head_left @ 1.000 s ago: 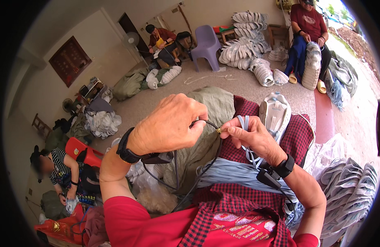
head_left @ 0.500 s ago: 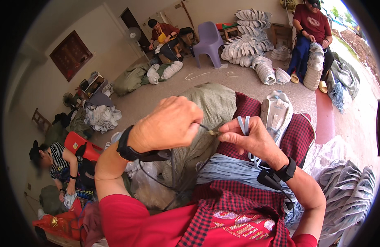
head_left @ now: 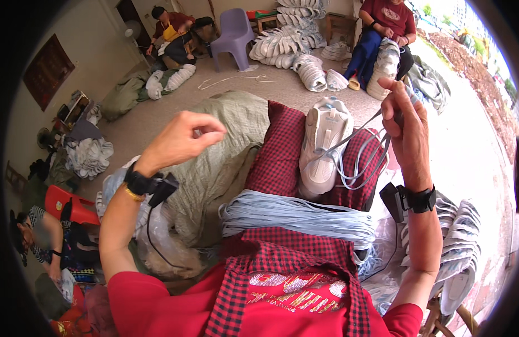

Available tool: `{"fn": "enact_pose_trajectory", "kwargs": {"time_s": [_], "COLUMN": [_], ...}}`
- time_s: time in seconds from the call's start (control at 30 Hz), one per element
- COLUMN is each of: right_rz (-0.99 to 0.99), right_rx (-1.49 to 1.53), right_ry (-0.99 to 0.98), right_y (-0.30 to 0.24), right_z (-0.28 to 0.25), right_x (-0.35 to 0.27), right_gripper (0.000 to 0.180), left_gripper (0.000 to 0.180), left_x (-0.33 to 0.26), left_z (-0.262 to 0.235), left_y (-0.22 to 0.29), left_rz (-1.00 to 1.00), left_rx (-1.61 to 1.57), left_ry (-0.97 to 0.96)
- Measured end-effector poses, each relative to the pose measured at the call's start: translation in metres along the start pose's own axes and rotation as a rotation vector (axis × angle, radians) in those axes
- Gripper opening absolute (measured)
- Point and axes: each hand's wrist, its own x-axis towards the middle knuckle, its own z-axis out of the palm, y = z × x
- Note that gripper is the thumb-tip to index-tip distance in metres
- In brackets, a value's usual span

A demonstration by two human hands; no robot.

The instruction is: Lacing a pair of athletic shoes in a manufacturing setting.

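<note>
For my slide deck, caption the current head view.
Right hand raised, holding pale laces near a white shoe; left hand loosely curled.

The shoe [head_left: 324, 135] looks smooth, the lace bundle [head_left: 296, 218] matt cloth, the sack [head_left: 214, 132] crinkled weave, the chair [head_left: 232, 40] smooth plastic.

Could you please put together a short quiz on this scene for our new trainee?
1. True or false: the left hand is gripping the white shoe.
2. Which hand holds the thin lace strands?
A) the left hand
B) the right hand
C) neither
3. Which lies nearer the red shirt: the white shoe or the pale blue lace bundle?

Key:
1. False; the left hand is well apart from the shoe.
2. B.
3. The pale blue lace bundle.
</note>
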Motion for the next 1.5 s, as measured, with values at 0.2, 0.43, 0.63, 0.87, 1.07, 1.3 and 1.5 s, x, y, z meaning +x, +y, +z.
{"fn": "enact_pose_trajectory", "kwargs": {"time_s": [0.2,0.43,0.63,0.87,1.07,1.3,1.5], "right_rz": [-0.147,-0.398,-0.174,-0.310,-0.483,-0.427,-0.417], "right_rx": [0.038,0.160,0.255,0.316,0.492,0.507,0.484], "right_ry": [0.086,-0.493,-0.949,-0.871,-0.668,-0.699,-0.697], "right_y": [-0.050,-0.087,-0.106,-0.110,-0.059,-0.065,-0.082], "right_z": [-0.027,0.006,0.023,0.055,0.048,0.058,0.067], "right_x": [0.003,-0.058,-0.058,-0.053,-0.049,-0.025,0.004], "right_gripper": [0.041,0.041,0.052,0.029,0.012,0.011,0.017], "left_gripper": [0.018,0.013,0.013,0.009,0.008,0.010,0.013], "left_x": [0.066,0.090,-0.018,-0.040,-0.011,-0.016,-0.006], "left_z": [0.114,0.146,0.054,0.029,0.016,0.004,0.006], "left_y": [0.033,0.048,0.135,0.096,0.073,0.080,0.110], "left_rz": [0.398,0.385,0.727,0.824,0.835,0.823,0.862], "left_rx": [-0.198,-0.382,-0.529,-0.642,-0.608,-0.510,-0.435], "left_ry": [-0.070,0.140,0.625,0.747,0.599,0.564,0.509]}}
